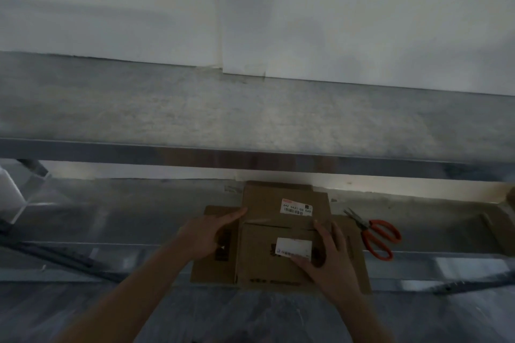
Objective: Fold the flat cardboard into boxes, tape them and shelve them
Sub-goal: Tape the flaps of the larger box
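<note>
a half-folded cardboard box point(260, 264) lies on the lower metal shelf point(133, 214) under both of a person's hands, its far flap point(264, 199) and near flap point(259, 242) meeting at a seam that looks slightly skewed. the likely trouble from here: no tape shows in view, so easing the pressure could let the flaps spring up, and taping over a crooked seam would probably leave the box out of square. the side panels are spread flat and unfolded. the left hand point(207, 237) lies flat with straight fingers on the left panel, its fingertips reaching the far flap's edge. the right hand point(327, 255) is spread wide and presses the near flap beside a white label point(294, 247), gripping nothing. red-handled scissors point(376, 235) rest just beside the box on the right.
</note>
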